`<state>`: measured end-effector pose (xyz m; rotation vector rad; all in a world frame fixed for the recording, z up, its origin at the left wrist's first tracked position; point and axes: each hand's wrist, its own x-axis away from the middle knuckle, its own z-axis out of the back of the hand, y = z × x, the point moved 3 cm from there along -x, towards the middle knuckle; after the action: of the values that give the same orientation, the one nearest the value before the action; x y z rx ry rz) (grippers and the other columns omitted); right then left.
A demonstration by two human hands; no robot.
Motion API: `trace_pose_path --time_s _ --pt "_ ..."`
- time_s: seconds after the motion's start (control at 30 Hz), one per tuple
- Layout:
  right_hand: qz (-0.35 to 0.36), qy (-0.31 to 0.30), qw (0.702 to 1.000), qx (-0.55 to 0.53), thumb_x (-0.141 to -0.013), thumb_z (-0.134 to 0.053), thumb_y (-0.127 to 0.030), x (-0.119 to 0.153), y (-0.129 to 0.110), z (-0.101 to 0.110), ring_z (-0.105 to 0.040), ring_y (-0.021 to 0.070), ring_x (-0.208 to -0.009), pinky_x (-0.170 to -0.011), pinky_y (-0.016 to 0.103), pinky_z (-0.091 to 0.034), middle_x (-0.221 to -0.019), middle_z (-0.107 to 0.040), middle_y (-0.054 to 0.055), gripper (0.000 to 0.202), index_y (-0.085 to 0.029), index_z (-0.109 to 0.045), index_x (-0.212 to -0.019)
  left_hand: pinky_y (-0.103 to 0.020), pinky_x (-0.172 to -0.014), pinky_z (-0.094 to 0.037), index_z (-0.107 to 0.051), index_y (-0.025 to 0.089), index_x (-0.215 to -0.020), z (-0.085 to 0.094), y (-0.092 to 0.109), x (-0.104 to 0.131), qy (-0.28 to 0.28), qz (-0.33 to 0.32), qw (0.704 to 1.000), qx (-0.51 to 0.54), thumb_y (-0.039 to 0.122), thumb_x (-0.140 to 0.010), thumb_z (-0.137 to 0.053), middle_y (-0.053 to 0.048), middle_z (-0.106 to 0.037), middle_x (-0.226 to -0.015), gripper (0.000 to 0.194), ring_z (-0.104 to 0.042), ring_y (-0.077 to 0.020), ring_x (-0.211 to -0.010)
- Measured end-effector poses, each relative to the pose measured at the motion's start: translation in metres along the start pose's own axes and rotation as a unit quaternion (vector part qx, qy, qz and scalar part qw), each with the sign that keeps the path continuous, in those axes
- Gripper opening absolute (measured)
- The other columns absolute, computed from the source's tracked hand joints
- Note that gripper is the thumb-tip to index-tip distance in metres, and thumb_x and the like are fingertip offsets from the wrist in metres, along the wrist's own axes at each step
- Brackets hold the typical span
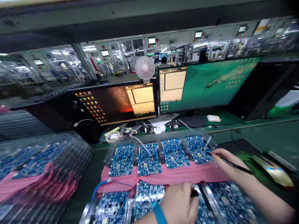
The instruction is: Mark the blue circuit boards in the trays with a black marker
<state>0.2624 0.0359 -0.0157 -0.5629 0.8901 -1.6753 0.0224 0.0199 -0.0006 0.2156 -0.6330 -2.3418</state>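
Observation:
Blue circuit boards (149,158) lie in a clear plastic tray (107,155), with a pink strip (187,173) across the middle. My left hand (178,202), with a blue band (159,212) at its wrist, is curled above the front row. A small black object (194,193) is gripped at its fingers. My right hand (225,157) reaches to the right edge of the back-right board (198,149), fingers pressed together. A dark, thin item (238,167) runs along that hand; whether the fingers hold it is unclear.
Two monitors (116,102) (205,87) stand behind the tray, a small white fan (145,67) between them. Stacked trays of boards (42,155) are at the left. Cables and a tape roll (112,136) lie behind the tray. A blue cable (95,189) crosses its left side.

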Motion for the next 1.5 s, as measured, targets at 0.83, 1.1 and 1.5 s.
trace_pose_path --time_s 0.83,1.1,1.5 --pt "-0.061 0.048 0.996 -0.041 -0.075 -0.048 -0.040 0.003 -0.015 0.001 -0.053 0.0183 -0.078 -0.068 0.023 -0.040 -0.079 -0.059 0.000 0.027 -0.022 -0.064 -0.086 -0.033 -0.070 -0.043 -0.054 0.022 -0.096 0.010 0.004 -0.001 0.025 0.003 0.993 0.113 0.028 -0.080 -0.049 -0.002 -0.063 -0.089 0.017 -0.058 -0.0215 -0.080" --pt "-0.097 -0.059 0.857 -0.503 -0.081 -0.057 -0.044 0.069 -0.071 -0.041 -0.042 0.0127 -0.052 -0.046 0.020 -0.034 -0.057 -0.050 0.002 0.028 -0.017 -0.062 -0.078 -0.027 -0.075 -0.041 -0.047 0.019 -0.099 0.015 -0.008 0.003 0.155 0.087 0.932 0.315 0.025 -0.088 -0.038 -0.003 -0.059 -0.092 0.016 -0.054 -0.0152 -0.085" --pt "-0.116 -0.147 0.910 -0.370 -0.081 -0.048 -0.051 0.070 -0.068 -0.060 -0.045 0.0138 -0.054 -0.050 0.021 -0.036 -0.063 -0.052 0.000 0.036 -0.019 -0.060 -0.091 -0.032 -0.068 -0.042 -0.056 0.017 -0.085 0.016 -0.002 0.004 0.142 0.012 0.962 0.233 0.017 -0.073 -0.051 -0.005 -0.064 -0.081 0.013 -0.058 -0.0210 -0.075"
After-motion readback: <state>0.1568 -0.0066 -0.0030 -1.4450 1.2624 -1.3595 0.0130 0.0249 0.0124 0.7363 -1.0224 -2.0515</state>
